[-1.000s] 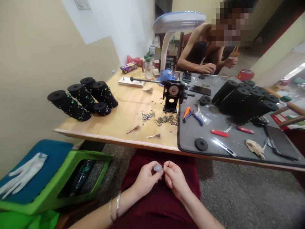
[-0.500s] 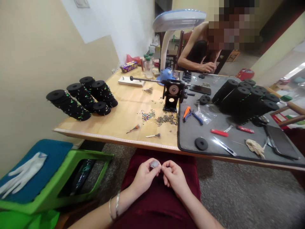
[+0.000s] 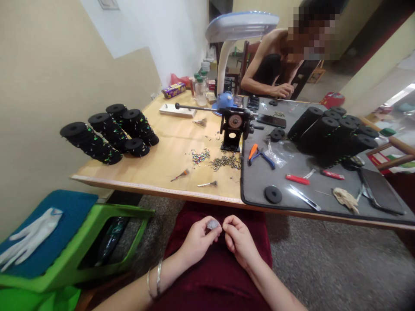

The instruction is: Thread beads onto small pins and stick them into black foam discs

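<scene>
Both hands rest over my lap on dark red cloth, below the table's front edge. My left hand is closed, pinching a small grey fluffy tuft between thumb and fingers. My right hand is curled shut right beside it, fingertips touching the tuft's right side. What the right fingers pinch is too small to make out.
The wooden table carries stacks of black foam discs, a small black winder machine, loose beads, a lamp and a grey mat with pliers and tools. Another person sits opposite. A green stool with a white glove stands left.
My hands parted slightly half a second ago and have come back together at the tuft. The view has shifted a little; nothing on the table has moved.
</scene>
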Tool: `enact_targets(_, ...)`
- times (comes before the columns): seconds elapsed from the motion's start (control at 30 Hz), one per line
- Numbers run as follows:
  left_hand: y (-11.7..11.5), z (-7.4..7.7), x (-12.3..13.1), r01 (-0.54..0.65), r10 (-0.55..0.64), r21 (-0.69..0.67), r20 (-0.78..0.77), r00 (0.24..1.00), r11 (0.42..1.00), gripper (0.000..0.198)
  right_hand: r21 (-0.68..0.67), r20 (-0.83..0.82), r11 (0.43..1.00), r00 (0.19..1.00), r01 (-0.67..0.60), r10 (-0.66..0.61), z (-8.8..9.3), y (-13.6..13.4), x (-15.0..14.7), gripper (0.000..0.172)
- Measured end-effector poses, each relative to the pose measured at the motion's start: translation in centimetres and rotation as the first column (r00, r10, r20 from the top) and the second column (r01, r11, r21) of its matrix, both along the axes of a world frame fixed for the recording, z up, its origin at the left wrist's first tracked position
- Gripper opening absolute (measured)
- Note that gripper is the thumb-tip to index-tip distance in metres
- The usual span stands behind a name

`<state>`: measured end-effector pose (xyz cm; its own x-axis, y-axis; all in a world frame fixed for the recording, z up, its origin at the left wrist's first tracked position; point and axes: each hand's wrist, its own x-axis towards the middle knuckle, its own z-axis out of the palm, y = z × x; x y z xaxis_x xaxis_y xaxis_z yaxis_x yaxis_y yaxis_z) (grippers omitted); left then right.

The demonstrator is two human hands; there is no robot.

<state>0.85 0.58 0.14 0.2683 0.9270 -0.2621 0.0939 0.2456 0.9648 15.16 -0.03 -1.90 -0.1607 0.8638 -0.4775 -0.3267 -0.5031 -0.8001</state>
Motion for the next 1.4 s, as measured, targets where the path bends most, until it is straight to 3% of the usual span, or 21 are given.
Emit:
enact_targets(0.17, -0.1, -0.1, 0.0, 0.006, -0.005, 0.022, -0.024, 1.0, 1.0, 0.02, -0.042, -0.156, 0.999, 0.987, 0.025, -0.031, -0.3, 0.0, 0.1, 0.021)
enact_targets(0.4, -0.2, -0.1, -0.2, 0.007, -0.001, 0.059, -0.087, 0.996, 0.998, 0.011, -0.024, -0.186, 0.999, 0.981, 0.049, -0.053, -0.4, 0.0, 0.1, 0.018)
enact_targets(0.67, 0.1, -0.4, -0.3, -0.049, 0.056, 0.07, -0.102, 0.993, 0.996, 0.01, 0.085, -0.005, 0.996, 1.0, -0.011, 0.011, 0.5, -0.2, -0.3, 0.025)
enact_targets(0.87, 0.1, -0.5, -1.2, -0.039, 0.05, 0.068, -0.169, 0.984, 0.997, 0.018, 0.167, 0.152, 0.968, 0.975, -0.186, 0.161, 0.3, -0.1, 0.0, 0.028)
enact_targets(1.0, 0.0, 0.4, -2.0, 0.05, -0.022, 0.098, -0.262, 0.965, 0.994, 0.017, 0.234, 0.389, 0.905, 0.887, -0.356, 0.248, 0.4, -0.2, 0.5, 0.017)
enact_targets(1.07, 0.0, 1.0, -2.4, 0.079, -0.068, 0.04, -0.221, 0.973, 0.996, 0.018, 0.278, 0.489, 0.866, 0.837, -0.416, 0.245, 1.0, -0.3, 0.8, 0.015)
enact_targets(1.13, 0.0, 1.6, -2.6, 0.098, -0.105, -0.099, -0.073, 0.992, 0.99, 0.02, 0.361, 0.555, 0.798, 0.799, -0.482, 0.232, 1.9, -0.4, 1.1, 0.014)
enact_targets(1.23, -0.2, 2.3, -2.9, 0.146, -0.07, -0.33, 0.231, 0.97, 0.933, 0.026, 0.514, 0.643, 0.649, 0.753, -0.561, 0.141, 2.9, -0.2, 1.7, 0.015)
enact_targets(1.3, -0.3, 2.9, -2.9, 0.174, -0.007, -0.409, 0.379, 0.925, 0.896, 0.029, 0.585, 0.673, 0.572, 0.738, -0.574, 0.052, 3.1, 0.0, 2.1, 0.015)
enact_targets(1.4, -0.6, 3.7, -2.9, 0.19, 0.074, -0.445, 0.511, 0.856, 0.875, 0.029, 0.644, 0.667, 0.511, 0.745, -0.569, -0.012, 2.4, 0.5, 2.7, 0.014)
